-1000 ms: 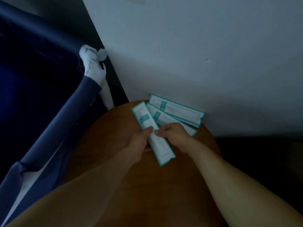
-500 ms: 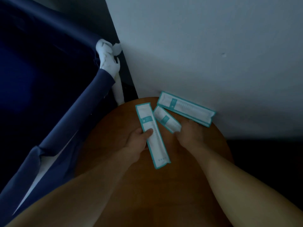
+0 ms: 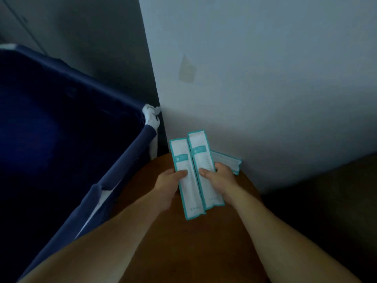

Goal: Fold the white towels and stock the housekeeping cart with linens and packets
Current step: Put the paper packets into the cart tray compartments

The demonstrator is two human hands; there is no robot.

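Two long white packets with teal borders are lifted side by side above a round wooden table (image 3: 183, 242). My left hand (image 3: 167, 184) grips the left packet (image 3: 183, 160) with its thumb on top. The right packet (image 3: 201, 156) is held the same way by my right hand (image 3: 219, 180) and overlaps the left one slightly. A third packet (image 3: 228, 161) lies flat on the table against the wall, partly hidden behind my right hand.
The navy fabric bag of the housekeeping cart (image 3: 61, 139) stands open at the left, its corner post wrapped in white cloth (image 3: 151, 115). A pale wall (image 3: 265, 88) rises right behind the table. Dark floor lies to the right.
My right hand has picked a second packet off the table and brought it beside the one in my left hand. Both packets now point upright. The view has tilted upward.
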